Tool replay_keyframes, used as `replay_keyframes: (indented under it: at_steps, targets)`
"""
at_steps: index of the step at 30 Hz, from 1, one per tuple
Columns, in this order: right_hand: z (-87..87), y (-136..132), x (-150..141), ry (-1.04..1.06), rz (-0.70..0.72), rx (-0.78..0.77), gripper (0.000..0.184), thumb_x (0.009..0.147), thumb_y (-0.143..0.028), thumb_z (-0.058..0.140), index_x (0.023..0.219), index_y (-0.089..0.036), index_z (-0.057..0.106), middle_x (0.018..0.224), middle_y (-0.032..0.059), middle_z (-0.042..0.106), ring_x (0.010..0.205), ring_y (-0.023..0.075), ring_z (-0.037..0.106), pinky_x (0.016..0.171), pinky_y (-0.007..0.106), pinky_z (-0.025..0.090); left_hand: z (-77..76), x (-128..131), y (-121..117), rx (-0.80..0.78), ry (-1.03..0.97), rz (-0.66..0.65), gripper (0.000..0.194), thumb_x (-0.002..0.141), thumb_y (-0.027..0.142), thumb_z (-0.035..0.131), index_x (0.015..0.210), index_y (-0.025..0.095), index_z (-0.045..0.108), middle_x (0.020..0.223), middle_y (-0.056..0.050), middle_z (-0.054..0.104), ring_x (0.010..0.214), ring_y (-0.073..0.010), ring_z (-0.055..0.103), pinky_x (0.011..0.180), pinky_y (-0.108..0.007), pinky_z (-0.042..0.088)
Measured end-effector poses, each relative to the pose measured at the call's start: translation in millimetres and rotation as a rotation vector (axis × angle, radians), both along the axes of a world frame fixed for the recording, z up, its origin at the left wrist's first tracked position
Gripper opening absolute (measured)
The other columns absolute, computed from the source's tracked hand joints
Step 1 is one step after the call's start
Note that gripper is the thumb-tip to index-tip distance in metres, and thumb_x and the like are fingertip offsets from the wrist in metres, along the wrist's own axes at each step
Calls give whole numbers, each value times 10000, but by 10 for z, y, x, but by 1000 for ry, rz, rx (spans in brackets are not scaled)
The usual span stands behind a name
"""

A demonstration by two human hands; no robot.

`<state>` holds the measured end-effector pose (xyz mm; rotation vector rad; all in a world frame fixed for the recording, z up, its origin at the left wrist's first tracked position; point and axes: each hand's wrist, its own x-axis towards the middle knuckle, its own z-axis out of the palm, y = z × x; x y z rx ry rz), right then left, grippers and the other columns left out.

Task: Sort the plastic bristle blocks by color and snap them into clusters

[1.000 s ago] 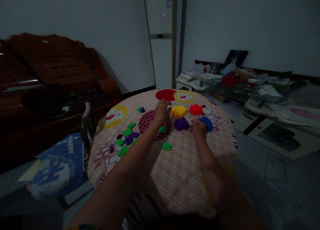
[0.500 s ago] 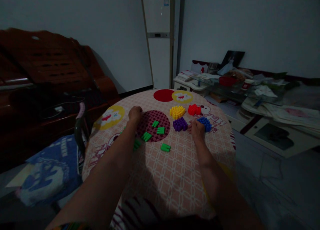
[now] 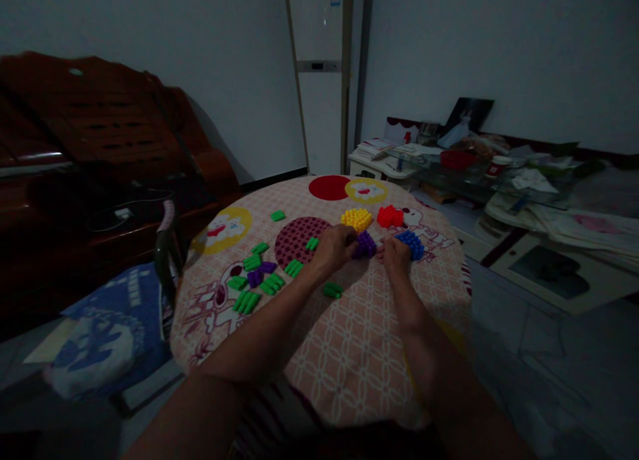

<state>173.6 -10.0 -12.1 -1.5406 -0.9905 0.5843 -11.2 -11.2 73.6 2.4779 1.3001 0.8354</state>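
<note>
My left hand [image 3: 335, 248] is closed at the left side of a purple block cluster [image 3: 365, 245]; its curled fingers hide whatever is between them. Just right of that cluster, my right hand [image 3: 394, 253] rests with bent fingers, beside a blue block cluster [image 3: 411, 244]; what it grips, if anything, is hidden. Behind them sit a yellow block cluster [image 3: 356, 219] and a red block cluster [image 3: 390, 216]. Loose green blocks [image 3: 246, 302] lie scattered at the left with purple blocks [image 3: 261, 273] among them. One green block [image 3: 332, 289] lies below my left wrist.
A patterned cloth covers the round table [image 3: 349, 353]. At the left stand a chair with a blue cover [image 3: 120, 320] and a wooden bench [image 3: 110, 127]. A cluttered glass-topped cabinet [image 3: 464, 174] is at the right, and a tall white unit [image 3: 324, 120] stands behind.
My left hand has moved right, from the table's left part to the purple cluster, uncovering green and purple blocks there. My right hand has stayed beside the blue cluster.
</note>
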Motion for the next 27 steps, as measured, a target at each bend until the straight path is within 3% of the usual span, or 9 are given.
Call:
replay_keyframes:
  at_steps: [7,17,22,27]
  targets:
    - [-7,10,10,-30,-8,10,346,831,-409,415,716,-188,655,561,14,624,500,165,586,518,263,480,-322,238,-81,64,86,-67,173,844,141,538,912,147,697,910,-83,689,869,-196,625,798,-304,510]
    - [-36,21,26,-19,-4,-13,365,847,-422,433,766,-185,699,575,24,646,509,179,602,529,279,497,-550,314,22,28,59,-25,224,868,185,570,1074,158,654,1072,-97,653,930,-193,613,811,-304,525]
    - [-57,11,37,21,12,3,377,841,-421,435,836,-163,710,591,29,658,479,185,601,473,286,488,-421,194,-44,26,56,57,278,879,245,620,1141,154,631,1105,-108,638,951,-194,626,826,-302,520]
    - [-67,31,46,18,1,-14,383,834,-413,446,873,-145,716,576,21,653,470,177,602,449,264,471,-83,-490,33,-56,240,201,220,844,188,592,1033,169,704,994,-110,710,940,-235,668,843,-324,513]
